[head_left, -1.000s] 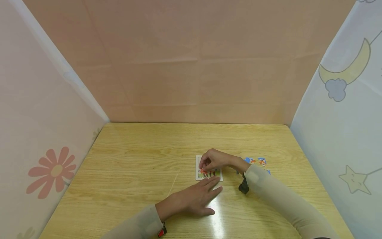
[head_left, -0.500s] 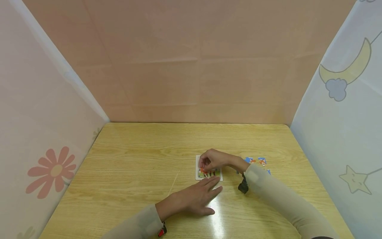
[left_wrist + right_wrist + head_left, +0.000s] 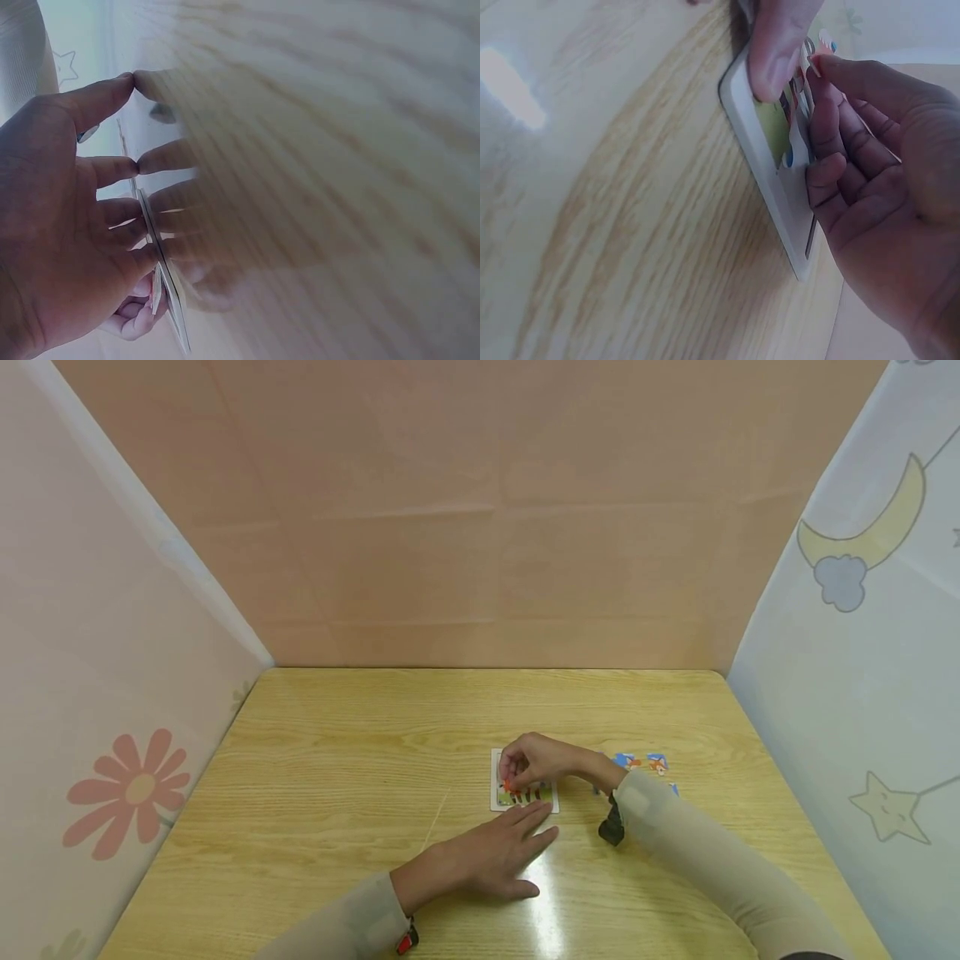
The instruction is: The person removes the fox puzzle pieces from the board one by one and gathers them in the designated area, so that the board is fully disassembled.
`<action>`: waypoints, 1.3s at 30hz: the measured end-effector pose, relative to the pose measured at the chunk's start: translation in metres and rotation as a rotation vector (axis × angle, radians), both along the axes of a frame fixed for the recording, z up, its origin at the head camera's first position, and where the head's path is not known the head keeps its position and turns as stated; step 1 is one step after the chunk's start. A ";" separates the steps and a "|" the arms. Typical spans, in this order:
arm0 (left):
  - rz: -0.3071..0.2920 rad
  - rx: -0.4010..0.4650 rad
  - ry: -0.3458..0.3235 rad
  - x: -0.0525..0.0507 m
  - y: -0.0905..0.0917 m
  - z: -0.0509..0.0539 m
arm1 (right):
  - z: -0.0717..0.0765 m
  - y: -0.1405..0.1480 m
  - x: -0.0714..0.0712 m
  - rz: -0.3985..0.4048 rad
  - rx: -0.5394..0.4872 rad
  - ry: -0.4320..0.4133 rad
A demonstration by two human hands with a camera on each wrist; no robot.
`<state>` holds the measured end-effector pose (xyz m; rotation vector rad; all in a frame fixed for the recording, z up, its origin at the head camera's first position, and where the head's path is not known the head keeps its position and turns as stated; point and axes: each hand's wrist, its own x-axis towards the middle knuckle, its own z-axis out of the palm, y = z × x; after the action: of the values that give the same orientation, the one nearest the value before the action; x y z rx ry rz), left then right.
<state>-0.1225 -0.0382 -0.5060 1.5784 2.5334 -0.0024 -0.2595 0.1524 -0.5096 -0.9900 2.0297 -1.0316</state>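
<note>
A small jigsaw puzzle board point(image 3: 555, 807) with a white frame lies on the table, with pieces showing green and dark stripes in its lower part. My left hand point(image 3: 495, 852) lies flat at its near edge, fingers straight, and in the right wrist view a fingertip presses the board's corner. Over the left side of the board, my right hand point(image 3: 538, 760) pinches an orange-red puzzle piece point(image 3: 509, 787) between thumb and fingers. That piece is seen edge-on in the left wrist view, tilted against the board. My right hand hides much of the board's upper part.
Several loose puzzle pieces point(image 3: 657, 764) in blue and orange lie right of the board, partly hidden by my right forearm. The wooden table point(image 3: 337, 752) meets a plain back wall and two printed side walls. A bright reflection shines near the left thumb.
The orange-red piece has shifted slightly under my right fingers and more of it shows. Both hands keep nearly the same place; the view has moved a little.
</note>
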 end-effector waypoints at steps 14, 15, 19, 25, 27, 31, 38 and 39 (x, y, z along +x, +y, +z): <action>0.015 -0.020 -0.028 0.001 0.001 0.000 | -0.001 0.005 -0.001 -0.048 -0.027 -0.037; 0.016 -0.022 -0.028 0.001 0.001 0.000 | 0.000 0.006 -0.001 -0.052 -0.030 -0.037; 0.012 -0.020 -0.022 0.001 0.001 0.000 | 0.000 0.010 -0.002 -0.047 -0.052 -0.018; 0.017 -0.028 -0.027 0.002 0.001 -0.002 | 0.002 0.020 -0.005 -0.040 -0.081 0.008; 0.020 -0.030 -0.029 0.002 0.001 -0.002 | 0.003 0.023 -0.005 -0.050 -0.079 0.016; 0.016 -0.024 -0.019 0.003 0.000 -0.002 | 0.007 0.032 -0.004 -0.061 -0.087 0.034; 0.022 -0.030 -0.017 0.002 -0.002 -0.007 | 0.015 0.050 0.001 -0.111 -0.079 0.037; 0.024 -0.032 -0.018 0.002 -0.002 -0.008 | 0.016 0.053 0.002 -0.116 -0.074 0.042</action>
<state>-0.1205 -0.0405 -0.5141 1.5294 2.5254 -0.0259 -0.2577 0.2050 -0.4934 -0.9477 2.1175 -1.1634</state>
